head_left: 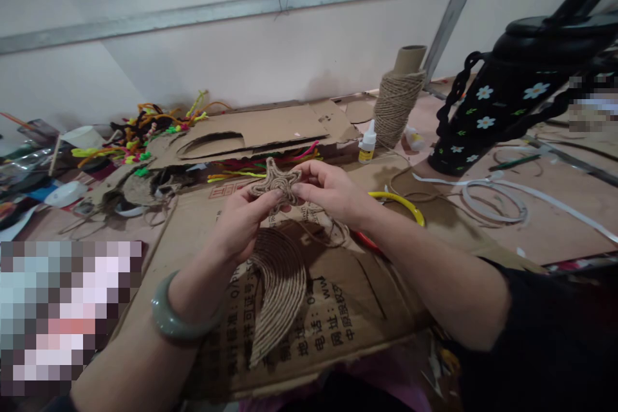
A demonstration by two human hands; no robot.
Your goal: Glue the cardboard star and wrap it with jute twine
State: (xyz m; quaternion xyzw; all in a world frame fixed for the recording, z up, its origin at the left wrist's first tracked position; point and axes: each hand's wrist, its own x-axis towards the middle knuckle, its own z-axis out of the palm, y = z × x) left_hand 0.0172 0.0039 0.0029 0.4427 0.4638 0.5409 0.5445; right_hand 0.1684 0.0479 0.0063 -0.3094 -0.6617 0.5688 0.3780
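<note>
Between both hands is a small star of coiled jute twine [276,179], held up above a flattened cardboard box. My left hand [246,215] pinches its lower left side, thumb on the front. On its right side my right hand [323,190] grips with thumb and fingers. Below the left hand a crescent of jute twine rows [282,290] lies on the printed cardboard [367,322], its upper end partly hidden by that hand. Loose twine [338,235] and part of another twine shape rest on the cardboard below the right hand.
Behind stand a small glue bottle [367,143] and a twine spool [398,100]. A black flowered tumbler [497,96] leans large at right, near a coiled white strip [497,203]. Cut cardboard [280,125] and bright pipe cleaners [140,125] lie at the back left.
</note>
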